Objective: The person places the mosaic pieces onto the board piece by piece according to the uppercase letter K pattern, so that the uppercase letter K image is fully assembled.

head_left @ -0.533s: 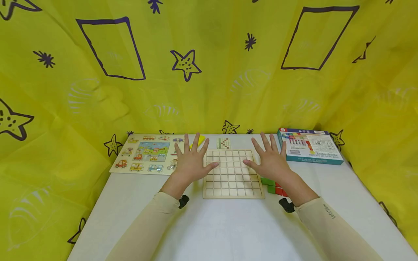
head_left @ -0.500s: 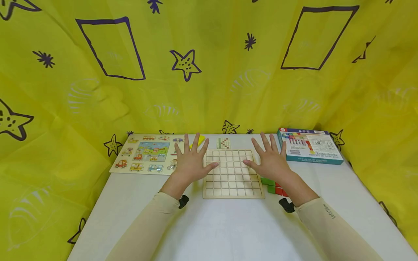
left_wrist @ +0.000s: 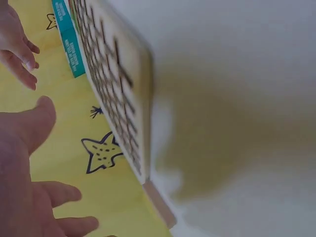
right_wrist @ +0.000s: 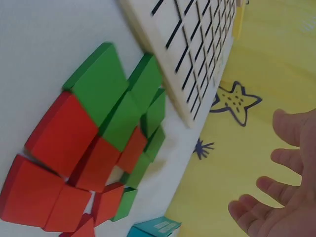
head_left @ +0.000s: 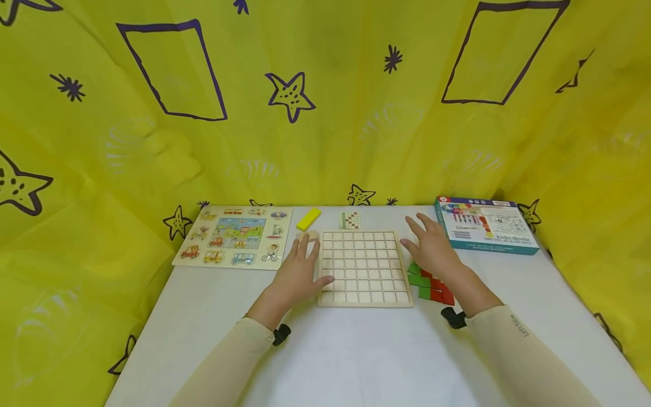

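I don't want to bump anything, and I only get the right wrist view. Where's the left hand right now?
Observer: The left hand is by the left edge of the wooden grid board, on the far side from your tiles.
Operator: Cool! What's further left, past that hand?
Observer: A picture puzzle board, with pictures like a blue bus and a cyclist.
Operator: I only see a little corner of the teal-sided box. What's on top of it?
Observer: The head view shows a white printed panel and small colourful pictures on its top face.
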Demonstrator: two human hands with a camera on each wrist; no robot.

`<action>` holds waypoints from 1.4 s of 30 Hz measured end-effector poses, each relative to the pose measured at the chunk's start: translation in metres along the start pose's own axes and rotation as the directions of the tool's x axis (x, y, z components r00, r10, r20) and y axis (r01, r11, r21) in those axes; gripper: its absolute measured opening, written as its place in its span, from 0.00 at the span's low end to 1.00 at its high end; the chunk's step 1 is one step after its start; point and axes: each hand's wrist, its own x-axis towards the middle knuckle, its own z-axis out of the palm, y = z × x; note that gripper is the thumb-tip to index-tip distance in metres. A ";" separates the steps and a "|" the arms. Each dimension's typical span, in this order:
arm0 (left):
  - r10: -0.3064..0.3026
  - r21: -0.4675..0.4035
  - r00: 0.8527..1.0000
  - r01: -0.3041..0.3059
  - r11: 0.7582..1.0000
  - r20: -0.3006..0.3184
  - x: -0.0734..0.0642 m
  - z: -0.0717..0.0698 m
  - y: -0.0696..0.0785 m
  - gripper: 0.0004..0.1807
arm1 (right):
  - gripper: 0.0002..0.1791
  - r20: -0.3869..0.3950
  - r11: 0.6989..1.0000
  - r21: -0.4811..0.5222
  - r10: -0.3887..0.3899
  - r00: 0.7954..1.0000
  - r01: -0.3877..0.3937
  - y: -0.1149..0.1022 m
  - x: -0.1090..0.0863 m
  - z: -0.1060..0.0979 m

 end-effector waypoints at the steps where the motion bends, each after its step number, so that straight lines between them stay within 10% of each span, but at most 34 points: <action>1: -0.014 -0.015 1.000 0.014 1.000 0.021 -0.003 0.004 0.000 0.52 | 0.36 0.005 1.000 0.020 0.001 1.000 -0.001 0.002 0.000 0.000; 12: -0.042 -0.111 0.992 0.056 0.992 0.123 -0.029 0.025 0.010 0.48 | 0.25 0.130 0.998 0.034 0.055 0.990 -0.060 0.027 0.006 0.009; 22: 0.007 -0.020 0.990 -0.004 1.000 0.139 -0.031 0.030 0.014 0.41 | 0.19 0.292 0.964 0.163 0.157 0.944 -0.211 0.042 0.006 0.021; 32: -0.004 -0.005 0.989 0.005 1.000 0.148 -0.027 0.029 0.016 0.41 | 0.13 0.310 0.962 0.176 0.148 0.939 -0.209 0.042 0.011 0.016; 42: -0.026 0.000 0.988 0.026 1.000 0.153 -0.032 0.033 0.018 0.41 | 0.04 0.196 0.984 0.171 0.021 0.980 -0.055 0.033 0.027 0.007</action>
